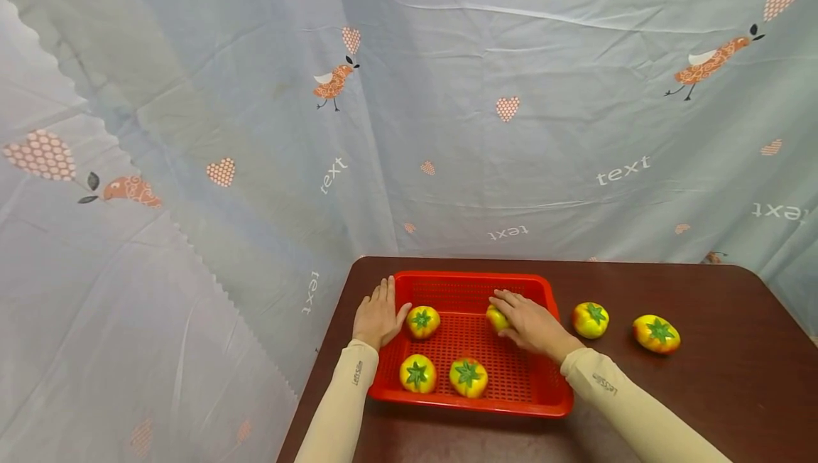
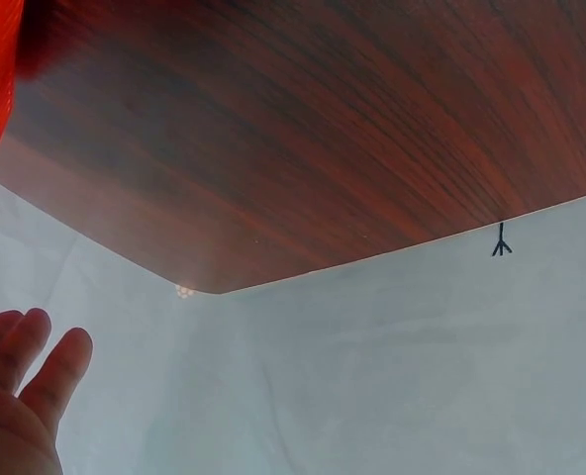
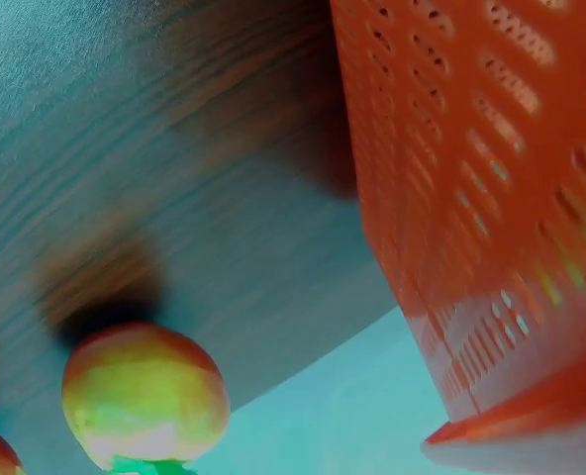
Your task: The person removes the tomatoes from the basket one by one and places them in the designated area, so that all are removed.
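Pale grey-blue fabric (image 1: 447,58), printed with orange birds and dotted hearts, fills the upper half of my head view and runs down its left side, behind a dark reddish-brown table (image 1: 716,392) at the bottom. Just right of the frame's lower centre, I have the right hand (image 1: 527,322) holding a yellow fruit (image 1: 495,319), fingers over its top and thumb at its near side. Hand and fruit are within the upper right part of a red basket (image 1: 473,275) — I cannot tell whether that fruit rests on the perforated floor. My right wrist feed shows none of the fingers, so I read this grip from the head view alone.

At the basket's left rim, the left hand (image 1: 377,315) lies with its thumb spread away from straight fingers, holding nothing; I can't tell how firmly it touches the rim. Its left wrist feed shows fingertips at the lower left, with a strip of red basket in the upper left corner.

Inside the basket I count three more red-and-yellow fruits with green leafy tops: an upper left fruit (image 1: 424,322), a lower left fruit (image 1: 418,373) and a lower middle fruit (image 1: 469,378). Right of the basket, on the table, sit a round fruit (image 1: 591,320) and, farther right, a longer fruit (image 1: 657,334). Cream sleeves (image 1: 339,399) — small lettering near each cuff — reach in from the bottom edge.
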### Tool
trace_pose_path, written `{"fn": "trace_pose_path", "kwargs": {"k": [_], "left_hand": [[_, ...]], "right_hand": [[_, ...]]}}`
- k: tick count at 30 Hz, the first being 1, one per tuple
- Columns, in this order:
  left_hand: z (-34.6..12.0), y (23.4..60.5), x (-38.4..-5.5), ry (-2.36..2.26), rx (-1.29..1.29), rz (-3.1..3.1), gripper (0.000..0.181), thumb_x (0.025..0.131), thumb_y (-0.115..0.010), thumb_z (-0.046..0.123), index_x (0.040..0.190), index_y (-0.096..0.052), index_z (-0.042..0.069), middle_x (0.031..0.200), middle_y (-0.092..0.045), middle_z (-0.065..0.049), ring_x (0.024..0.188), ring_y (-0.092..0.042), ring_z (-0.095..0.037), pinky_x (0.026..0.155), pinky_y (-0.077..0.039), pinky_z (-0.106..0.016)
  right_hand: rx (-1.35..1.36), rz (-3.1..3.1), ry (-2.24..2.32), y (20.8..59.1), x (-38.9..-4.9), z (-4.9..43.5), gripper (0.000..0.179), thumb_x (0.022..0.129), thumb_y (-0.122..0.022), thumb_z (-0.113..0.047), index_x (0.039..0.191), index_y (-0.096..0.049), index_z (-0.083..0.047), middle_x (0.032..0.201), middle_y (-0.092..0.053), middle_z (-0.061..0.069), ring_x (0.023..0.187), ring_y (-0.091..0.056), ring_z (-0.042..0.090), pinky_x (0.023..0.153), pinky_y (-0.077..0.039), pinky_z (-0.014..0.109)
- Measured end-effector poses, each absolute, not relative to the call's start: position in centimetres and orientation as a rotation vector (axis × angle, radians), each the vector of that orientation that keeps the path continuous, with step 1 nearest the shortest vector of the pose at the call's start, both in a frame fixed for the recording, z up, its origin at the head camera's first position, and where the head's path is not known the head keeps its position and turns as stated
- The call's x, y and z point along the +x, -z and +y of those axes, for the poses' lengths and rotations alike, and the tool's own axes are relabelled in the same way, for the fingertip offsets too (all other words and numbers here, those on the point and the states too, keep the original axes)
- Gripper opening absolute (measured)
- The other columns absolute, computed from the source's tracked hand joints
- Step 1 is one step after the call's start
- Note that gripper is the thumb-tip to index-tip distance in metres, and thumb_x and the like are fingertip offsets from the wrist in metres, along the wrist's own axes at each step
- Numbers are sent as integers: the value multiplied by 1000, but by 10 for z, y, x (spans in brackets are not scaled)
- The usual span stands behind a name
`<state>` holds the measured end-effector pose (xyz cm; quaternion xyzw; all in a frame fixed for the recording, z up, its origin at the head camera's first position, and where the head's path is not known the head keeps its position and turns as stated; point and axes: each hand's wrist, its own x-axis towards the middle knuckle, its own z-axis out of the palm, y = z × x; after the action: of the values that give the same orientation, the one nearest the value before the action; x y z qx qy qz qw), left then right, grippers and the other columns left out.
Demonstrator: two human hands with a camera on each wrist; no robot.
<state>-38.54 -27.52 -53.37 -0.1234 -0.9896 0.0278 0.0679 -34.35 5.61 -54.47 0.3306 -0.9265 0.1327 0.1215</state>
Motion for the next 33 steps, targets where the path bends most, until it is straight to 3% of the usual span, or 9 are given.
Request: {"fn": "trace_pose_path", "kwargs": {"k": [33], "left_hand": [[-275,536,-387,-103,-387,-2964,75,100,-40,51,152,-29,-1,152,-42,-20,136,-47,-31,109,-42,-46]], "right_hand": [[873,-2724,-381,528,-339,64,64,85,-76,-25,139,-52,-1,144,-50,19,129,-53,36,103,-46,51]]}}
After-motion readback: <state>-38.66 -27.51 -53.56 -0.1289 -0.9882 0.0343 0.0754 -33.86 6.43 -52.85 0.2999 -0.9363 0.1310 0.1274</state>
